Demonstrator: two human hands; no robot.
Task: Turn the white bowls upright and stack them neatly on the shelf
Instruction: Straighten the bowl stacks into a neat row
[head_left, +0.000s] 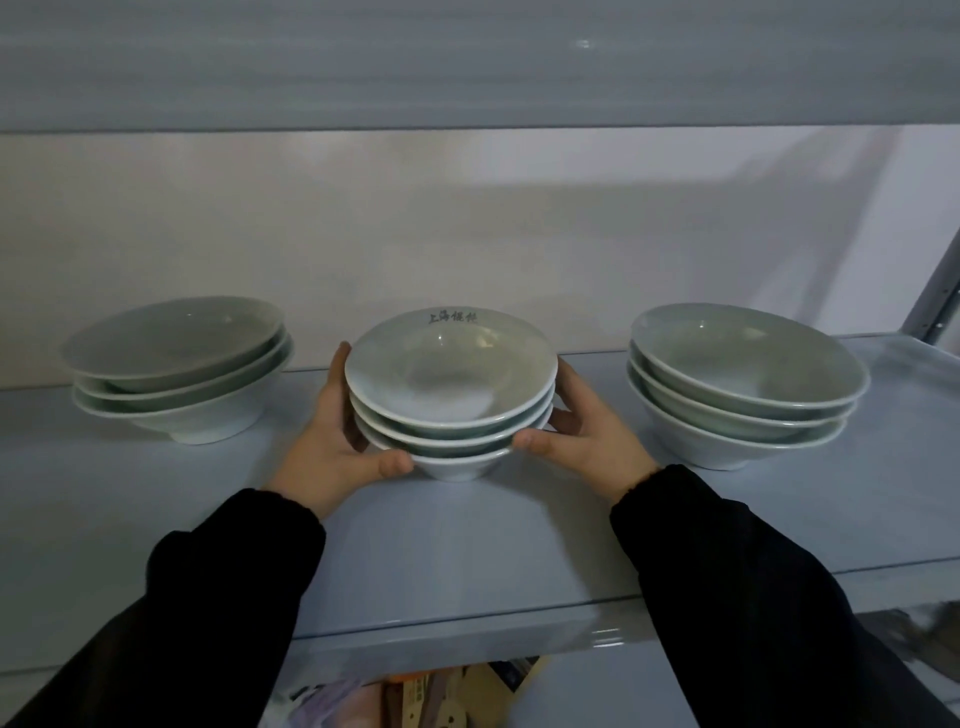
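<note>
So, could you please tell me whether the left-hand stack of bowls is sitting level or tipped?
Tipped. The left stack has upper bowls leaning, rims higher on the right, unlike the even right stack.

Three stacks of white bowls stand on one shelf (519, 545): three bowls in the left stack (176, 364), apparently four in the middle stack (451, 395), three in the right stack (745, 384). Two hands are visible, the left hand (332, 447) and right hand (587, 441).

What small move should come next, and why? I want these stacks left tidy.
Probably let go of the middle stack: its bowls sit upright and nested on the shelf, with the left hand and right hand cupping its sides. Then perhaps straighten the left stack, which leans.
</note>
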